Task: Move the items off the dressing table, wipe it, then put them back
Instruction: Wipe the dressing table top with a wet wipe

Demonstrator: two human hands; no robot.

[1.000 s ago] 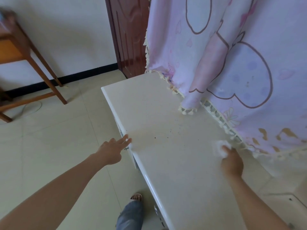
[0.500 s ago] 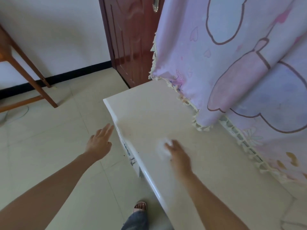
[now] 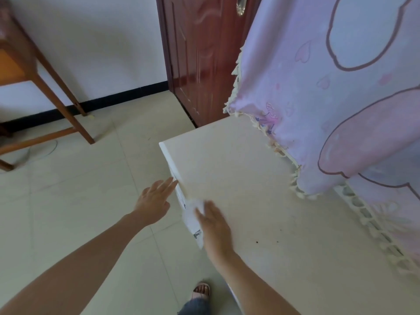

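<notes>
The cream dressing table (image 3: 245,169) fills the right half of the head view, its top bare. My right hand (image 3: 214,226) presses a crumpled white tissue (image 3: 196,205) against the table's left front edge. My left hand (image 3: 154,198) hovers flat and open just off that edge, fingertips almost touching the table side, holding nothing. A few dark specks (image 3: 257,242) lie on the top to the right of my right wrist.
A pink patterned cloth (image 3: 336,105) with a fringe hangs over the table's back. A dark red door (image 3: 200,57) stands behind the table's far corner. A wooden stand (image 3: 41,87) is on the tiled floor at left. My sandalled foot (image 3: 201,292) is below the table edge.
My right hand has swept the tissue from the table's back right, across the top, to the left front edge. My left hand stayed open beside that edge.
</notes>
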